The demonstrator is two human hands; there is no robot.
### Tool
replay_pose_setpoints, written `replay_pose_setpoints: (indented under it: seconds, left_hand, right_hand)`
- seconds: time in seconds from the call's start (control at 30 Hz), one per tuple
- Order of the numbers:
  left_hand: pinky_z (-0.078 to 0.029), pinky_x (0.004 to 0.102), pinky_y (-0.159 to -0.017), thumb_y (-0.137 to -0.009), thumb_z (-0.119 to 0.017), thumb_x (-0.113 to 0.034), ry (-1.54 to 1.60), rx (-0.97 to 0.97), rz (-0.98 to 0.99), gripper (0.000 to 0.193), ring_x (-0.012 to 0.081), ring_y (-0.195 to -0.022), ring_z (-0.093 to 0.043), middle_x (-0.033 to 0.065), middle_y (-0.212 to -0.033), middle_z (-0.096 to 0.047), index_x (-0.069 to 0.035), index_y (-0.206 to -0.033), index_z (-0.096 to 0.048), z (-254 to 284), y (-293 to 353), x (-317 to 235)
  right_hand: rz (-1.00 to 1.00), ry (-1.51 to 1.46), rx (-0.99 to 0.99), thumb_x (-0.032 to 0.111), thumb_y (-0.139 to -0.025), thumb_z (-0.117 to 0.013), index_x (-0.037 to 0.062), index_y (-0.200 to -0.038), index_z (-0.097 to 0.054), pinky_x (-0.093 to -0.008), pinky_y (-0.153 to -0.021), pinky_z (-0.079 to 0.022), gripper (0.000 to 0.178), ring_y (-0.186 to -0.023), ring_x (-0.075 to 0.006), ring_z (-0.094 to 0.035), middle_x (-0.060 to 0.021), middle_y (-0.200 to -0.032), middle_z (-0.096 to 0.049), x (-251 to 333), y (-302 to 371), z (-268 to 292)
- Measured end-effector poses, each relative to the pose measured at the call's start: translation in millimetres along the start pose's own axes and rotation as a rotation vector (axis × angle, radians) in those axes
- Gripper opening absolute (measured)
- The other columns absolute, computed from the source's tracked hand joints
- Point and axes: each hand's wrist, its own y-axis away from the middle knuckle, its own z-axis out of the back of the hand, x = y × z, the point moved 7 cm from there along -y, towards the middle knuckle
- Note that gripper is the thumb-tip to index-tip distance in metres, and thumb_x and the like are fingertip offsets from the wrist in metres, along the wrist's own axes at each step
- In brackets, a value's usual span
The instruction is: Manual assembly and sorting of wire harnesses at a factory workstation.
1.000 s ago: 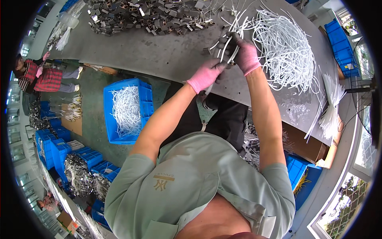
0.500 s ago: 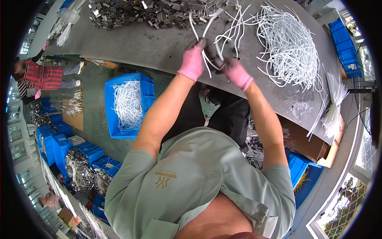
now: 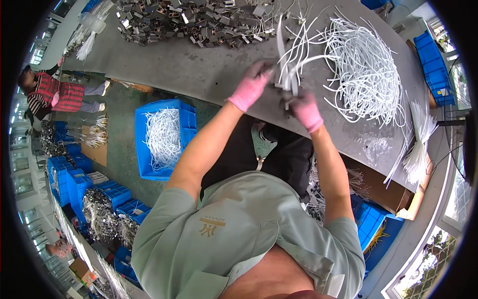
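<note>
Over the near part of the grey workbench, both hands wear pink gloves with dark fingertips. My left hand (image 3: 252, 84) has curled fingers beside the white tubes; blur hides whether anything is between them. My right hand (image 3: 304, 110) is closed, with a white tube (image 3: 294, 88) sticking up from its fingers. Another white tube (image 3: 281, 42), smeared by motion, stands upright between the hands. Just beyond, several loose white tubes (image 3: 302, 42) lie on the bench, some ending in small dark parts.
A heap of white tubes (image 3: 366, 70) lies at the right, with small dark metal parts (image 3: 194, 22) heaped at the back. A blue crate (image 3: 144, 162) of white tubes stands on the floor at left. Farther left, a person in a checked apron (image 3: 67, 97) stands by another bench.
My left hand has moved slightly right and down, and my right hand lower. The white tubes that stood up from my left hand now appear nearer my right, blurred. The view has shifted slightly.
</note>
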Motion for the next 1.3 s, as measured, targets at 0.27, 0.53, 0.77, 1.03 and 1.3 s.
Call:
replay_pose_setpoints:
  seconds: [0.27, 0.53, 0.77, 1.03, 1.3]
  left_hand:
    - [-0.041, 0.0404, -0.097, -0.077, -0.069, -0.031, -1.287, -0.001, 0.035, 0.048, 0.0314, -0.114, -0.05, 0.0155, -0.119, -0.055, -0.005, -0.116, -0.057, 23, -103, 13]
    - [-0.046, 0.0401, -0.087, -0.08, -0.061, -0.022, -0.961, 0.038, 0.028, 0.026, 0.0338, -0.104, -0.055, 0.0154, -0.11, -0.058, -0.003, -0.098, -0.057, 41, -45, 50]
    - [-0.046, 0.0316, -0.059, -0.083, -0.063, -0.016, 0.091, -0.263, 0.294, 0.029, 0.0154, -0.065, -0.058, 0.0049, -0.068, -0.058, 0.003, -0.104, -0.055, 106, 151, 50]
    - [-0.039, 0.0271, -0.047, -0.088, -0.058, -0.02, -0.27, -0.309, 0.619, 0.023, 0.0128, -0.048, -0.053, 0.0058, -0.056, -0.055, -0.001, -0.075, -0.058, 178, 349, 63]
    - [-0.038, 0.0265, -0.044, -0.087, -0.062, -0.016, -0.2, -0.43, 0.724, 0.022, 0.0113, -0.044, -0.051, 0.0057, -0.052, -0.055, -0.001, -0.072, -0.057, 201, 375, 79]
  right_hand:
    - [0.169, -0.251, -0.395, 0.026, -0.096, -0.052, -0.0018, -0.106, -0.057, -0.0224, -0.04, -0.035, 0.03, -0.043, -0.0116, -0.05, -0.0087, -0.072, -0.063, 28, 23, 67]
    - [0.141, -0.299, -0.176, 0.017, -0.093, -0.055, -0.0035, -0.117, -0.055, -0.0255, -0.058, -0.05, 0.031, -0.073, -0.0199, -0.067, -0.0141, -0.096, -0.067, -1, 1, 22]
    - [-0.122, -0.353, -0.07, 0.017, -0.09, -0.06, -0.001, -0.106, -0.058, -0.0285, -0.051, -0.048, 0.024, -0.068, -0.0221, -0.068, -0.0107, -0.084, -0.066, -36, -85, -64]
    - [-0.031, -0.341, -0.328, 0.016, -0.09, -0.059, -0.0053, -0.103, -0.059, -0.0364, -0.058, -0.054, 0.025, -0.069, -0.0283, -0.066, -0.0189, -0.096, -0.066, -19, -132, -67]
    - [0.112, -0.552, -0.319, 0.02, -0.094, -0.053, -0.0039, -0.11, -0.048, -0.0353, -0.056, -0.054, 0.029, -0.078, -0.0334, -0.069, -0.0217, -0.101, -0.065, 32, -111, -26]
